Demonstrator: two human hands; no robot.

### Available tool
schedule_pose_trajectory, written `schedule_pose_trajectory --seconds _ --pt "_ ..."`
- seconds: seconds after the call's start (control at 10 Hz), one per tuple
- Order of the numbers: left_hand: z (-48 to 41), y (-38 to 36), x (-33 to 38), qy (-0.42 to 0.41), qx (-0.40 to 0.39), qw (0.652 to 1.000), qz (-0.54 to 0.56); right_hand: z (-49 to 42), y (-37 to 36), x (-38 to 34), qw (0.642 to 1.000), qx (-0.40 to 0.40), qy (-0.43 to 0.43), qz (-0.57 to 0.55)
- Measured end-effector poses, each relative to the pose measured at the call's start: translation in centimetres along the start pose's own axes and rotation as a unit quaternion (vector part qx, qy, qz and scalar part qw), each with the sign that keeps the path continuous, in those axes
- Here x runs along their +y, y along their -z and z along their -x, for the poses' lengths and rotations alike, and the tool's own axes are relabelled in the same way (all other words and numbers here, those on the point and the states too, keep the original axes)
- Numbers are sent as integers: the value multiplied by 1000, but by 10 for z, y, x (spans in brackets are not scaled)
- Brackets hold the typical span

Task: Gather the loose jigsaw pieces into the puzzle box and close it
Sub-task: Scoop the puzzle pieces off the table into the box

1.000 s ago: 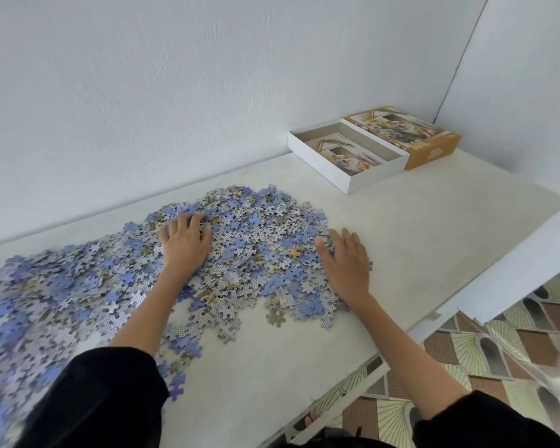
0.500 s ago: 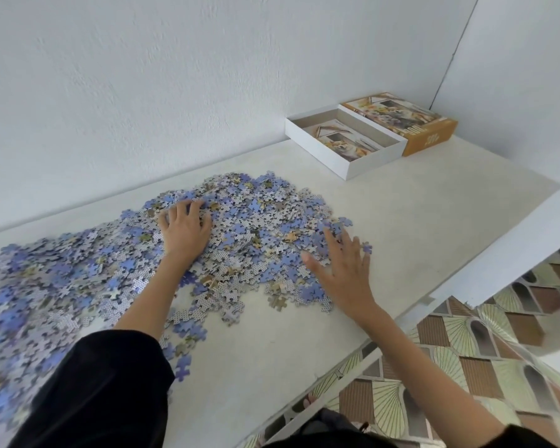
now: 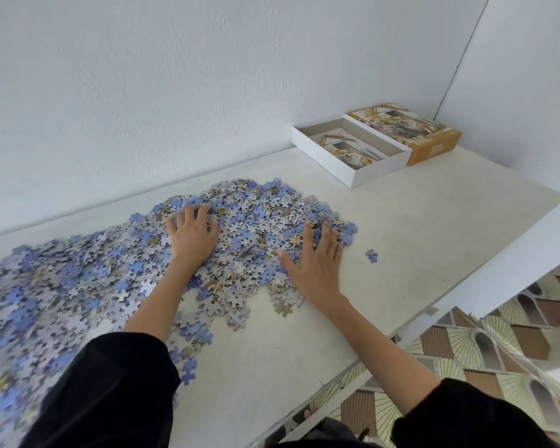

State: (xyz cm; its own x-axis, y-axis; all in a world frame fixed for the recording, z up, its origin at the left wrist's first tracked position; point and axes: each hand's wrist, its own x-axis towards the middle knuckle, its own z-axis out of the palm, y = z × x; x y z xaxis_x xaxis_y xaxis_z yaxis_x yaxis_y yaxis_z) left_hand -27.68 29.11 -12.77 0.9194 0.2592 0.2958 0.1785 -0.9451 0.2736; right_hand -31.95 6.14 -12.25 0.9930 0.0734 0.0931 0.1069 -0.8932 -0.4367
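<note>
- Two bare hands lie flat on a wide heap of blue and grey cardboard jigsaw pieces (image 3: 240, 227) spread over the pale bench (image 3: 417, 227).
- The left hand (image 3: 193, 236) presses down in the middle of the heap, fingers spread; its grip is wide and holds nothing.
- The right hand (image 3: 317, 263) rests at the heap's right edge, fingers splayed, grip wide, palm on the bench.
- One stray blue piece (image 3: 371, 255) lies apart, just right of the right hand.
- The open white puzzle box tray (image 3: 369, 176) sits well apart at the far right against the wall, with a printed sheet inside.
- Its orange picture-printed lid (image 3: 434, 147) lies touching the tray's far side.
- Bare bench lies between heap and tray.
- Black sleeves (image 3: 110, 392) cover both upper arms.
</note>
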Motion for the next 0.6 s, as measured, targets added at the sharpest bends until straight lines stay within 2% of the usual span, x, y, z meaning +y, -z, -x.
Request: schedule_pose_trajectory --seconds 0.1,0.2,0.3,0.4,0.6 --pt "0 -1 0 -2 8 1000 3 -3 10 6 994 102 0 -48" --pt "-1 -1 -1 -3 12 1000 2 -14 28 31 976 198 -39 -88" --pt "-1 -2 -1 -3 14 1000 1 -31 37 69 982 117 -114 -95" --pt "-2 -4 -2 -4 16 1000 0 -40 35 79 985 26 -109 -132" --pt "-2 -4 -2 -5 15 1000 -2 -43 28 50 986 -19 -32 -163"
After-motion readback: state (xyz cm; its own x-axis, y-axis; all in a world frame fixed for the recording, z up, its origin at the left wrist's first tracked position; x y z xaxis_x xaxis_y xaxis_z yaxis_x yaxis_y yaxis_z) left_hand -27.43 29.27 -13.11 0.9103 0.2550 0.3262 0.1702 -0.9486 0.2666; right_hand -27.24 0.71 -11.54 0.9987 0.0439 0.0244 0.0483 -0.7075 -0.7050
